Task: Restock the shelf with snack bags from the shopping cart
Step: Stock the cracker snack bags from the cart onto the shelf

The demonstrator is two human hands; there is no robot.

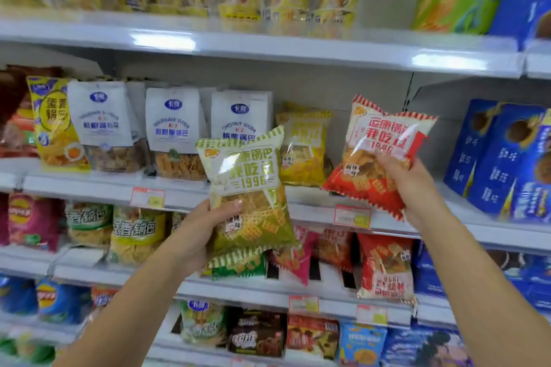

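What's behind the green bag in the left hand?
Behind the green bag sit a white bag and a yellow bag on the shelf; their lower parts are partly covered.

Left hand (196,235) held one bag (250,197) up in front of the middle shelf (98,185); right hand (417,188) held another bag (378,155) to its right, higher, the two apart. Behind them, a row of bags (176,131) stood on that shelf, boxes (504,158) at far right. More bags (384,265) sat on the shelf below.
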